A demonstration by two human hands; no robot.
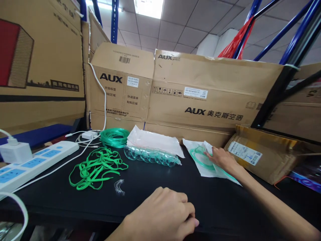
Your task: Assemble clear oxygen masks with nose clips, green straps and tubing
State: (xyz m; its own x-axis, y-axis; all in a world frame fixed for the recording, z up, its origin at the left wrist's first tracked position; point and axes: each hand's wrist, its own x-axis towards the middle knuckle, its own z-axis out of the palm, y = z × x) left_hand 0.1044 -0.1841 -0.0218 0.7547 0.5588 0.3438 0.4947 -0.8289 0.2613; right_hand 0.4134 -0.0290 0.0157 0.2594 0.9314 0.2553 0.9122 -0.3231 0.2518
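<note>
My left hand (pixel 164 212) is curled into a loose fist over the table's front edge, its palm hidden and nothing showing in it. At the right, my right hand (pixel 222 158) has its fingers closed at a white-backed packet (pixel 218 172) with a loop of thin green tubing (pixel 200 156) on it; the fingertips are partly hidden. In the middle lies a row of nested clear green plastic masks (pixel 152 156), with white packets (pixel 155 139) behind it. Green flat elastic straps (pixel 99 169) lie tangled left of the masks, and small thin clear or metal strips (pixel 119 186) lie nearer me.
A coil of green tubing (pixel 114 137) sits at the back. A white power strip (pixel 37 160) and white cables (pixel 59 167) are at the left. Cardboard walls (pixel 170 107) stand behind the black table (pixel 150 177). A taped carton (pixel 250 152) is at the right.
</note>
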